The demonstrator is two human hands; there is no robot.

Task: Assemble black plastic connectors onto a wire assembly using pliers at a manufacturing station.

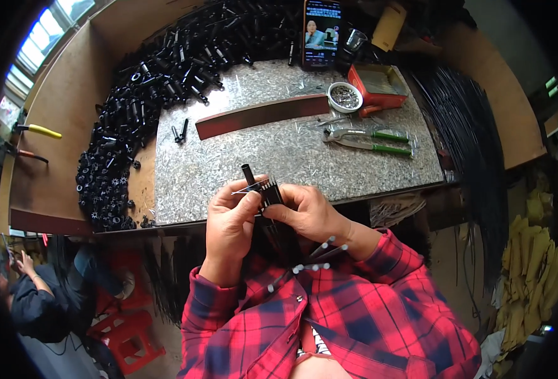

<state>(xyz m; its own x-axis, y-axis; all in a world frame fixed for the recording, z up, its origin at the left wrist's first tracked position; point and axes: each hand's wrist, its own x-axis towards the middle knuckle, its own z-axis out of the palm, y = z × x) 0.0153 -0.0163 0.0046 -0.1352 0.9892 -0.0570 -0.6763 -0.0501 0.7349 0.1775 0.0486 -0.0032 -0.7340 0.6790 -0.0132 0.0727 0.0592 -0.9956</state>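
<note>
Between my hands, just off the table's front edge, is what looks like an umbrella frame [271,199]: a black bundle of thin ribs around a black tube [247,171] pointing away from me. My left hand [227,224] is closed on its left side, thumb and fingers pinching by a thin wire [249,189]. Round the right side, my right hand [314,213] grips the ribs with its thumb across them. Metal rib ends stand up between the hands. Pale-tipped rods [320,266] stick out toward my chest. My fingers hide part of the joint.
A stone-topped table [241,158] carries a dark red strip [260,116], green-handled pliers [373,141], a white bowl of small metal parts [345,97], a red box [380,98] and a phone [321,35]. Black tubular parts [165,63] heap left; black rods [459,114] lie right. Another person [42,303] sits lower left.
</note>
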